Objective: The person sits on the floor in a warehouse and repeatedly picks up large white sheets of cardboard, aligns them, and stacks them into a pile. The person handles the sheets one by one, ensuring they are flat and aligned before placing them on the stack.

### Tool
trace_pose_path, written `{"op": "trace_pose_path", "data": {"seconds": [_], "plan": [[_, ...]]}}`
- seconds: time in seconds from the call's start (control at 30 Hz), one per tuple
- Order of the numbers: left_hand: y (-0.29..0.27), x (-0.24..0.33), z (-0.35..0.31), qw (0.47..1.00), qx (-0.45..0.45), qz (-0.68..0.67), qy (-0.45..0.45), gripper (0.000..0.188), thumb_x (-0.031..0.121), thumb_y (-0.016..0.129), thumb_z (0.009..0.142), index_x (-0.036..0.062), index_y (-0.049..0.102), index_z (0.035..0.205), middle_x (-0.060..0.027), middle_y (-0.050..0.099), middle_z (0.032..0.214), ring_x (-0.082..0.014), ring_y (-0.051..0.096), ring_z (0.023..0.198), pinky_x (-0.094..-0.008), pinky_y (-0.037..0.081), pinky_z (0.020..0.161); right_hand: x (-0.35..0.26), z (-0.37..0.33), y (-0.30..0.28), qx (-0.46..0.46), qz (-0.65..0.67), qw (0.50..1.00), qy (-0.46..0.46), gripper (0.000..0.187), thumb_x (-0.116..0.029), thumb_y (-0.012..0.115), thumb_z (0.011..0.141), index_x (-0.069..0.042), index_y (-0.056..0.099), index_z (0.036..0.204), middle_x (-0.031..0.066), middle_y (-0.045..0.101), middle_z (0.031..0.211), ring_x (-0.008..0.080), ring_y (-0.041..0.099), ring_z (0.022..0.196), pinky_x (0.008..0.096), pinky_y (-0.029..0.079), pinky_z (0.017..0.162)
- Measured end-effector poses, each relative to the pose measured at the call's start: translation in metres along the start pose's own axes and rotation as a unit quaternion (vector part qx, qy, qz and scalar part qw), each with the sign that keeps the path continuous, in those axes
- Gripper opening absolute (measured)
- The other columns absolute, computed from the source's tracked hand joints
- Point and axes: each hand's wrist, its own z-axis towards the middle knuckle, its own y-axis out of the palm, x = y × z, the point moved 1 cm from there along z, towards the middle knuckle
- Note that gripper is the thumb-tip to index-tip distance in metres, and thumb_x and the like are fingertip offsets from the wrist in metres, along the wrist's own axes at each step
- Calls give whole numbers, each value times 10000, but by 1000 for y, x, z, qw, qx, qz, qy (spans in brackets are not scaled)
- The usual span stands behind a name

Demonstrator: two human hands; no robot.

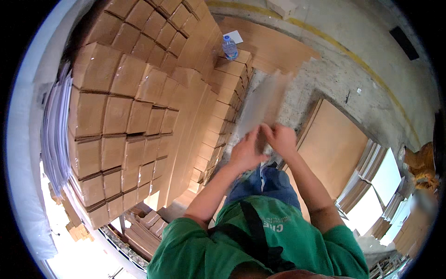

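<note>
While the flat grey-brown cardboard-like sheet (265, 100) blurs, I can't tell whether my left hand (248, 151) or right hand (280, 140) grips it near brown cardboard boxes (116, 114).

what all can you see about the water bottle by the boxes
The water bottle looks like clear plastic, with a blue cap on and a mostly bluish label around its body. It appears to stand upright on the far end of the stacked cardboard boxes, beside a white sheet. Neither hand touches it; its fill level is too small to tell.
</note>
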Motion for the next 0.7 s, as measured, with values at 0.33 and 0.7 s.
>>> {"op": "trace_pose_path", "data": {"seconds": [0.33, 0.7], "plan": [[-83, -131, 21, 923, 320, 213, -25, 737, 190, 632, 753, 149, 224, 1365, -180, 419, 1225, -361, 480, 1040, -467, 420, 829, -41, 9, 41, -118, 165, 962, -183, 351, -368, 496, 856, -38, 600, 913, 181, 625, 788, 371, 591, 758, 435, 467, 656], [-68, -68, 11, 835, 339, 425, 85, 580, 128, 568, 730, 117, 397, 1285, -184, 296, 1372, -334, 327, 1236, -469, 287, 975, 166, -115, -82, -108, 260, 941, 185, 320, -292, 530, 861, 16, 610, 897, 58, 610, 753, 136, 572, 629, 280, 469, 550]]}}
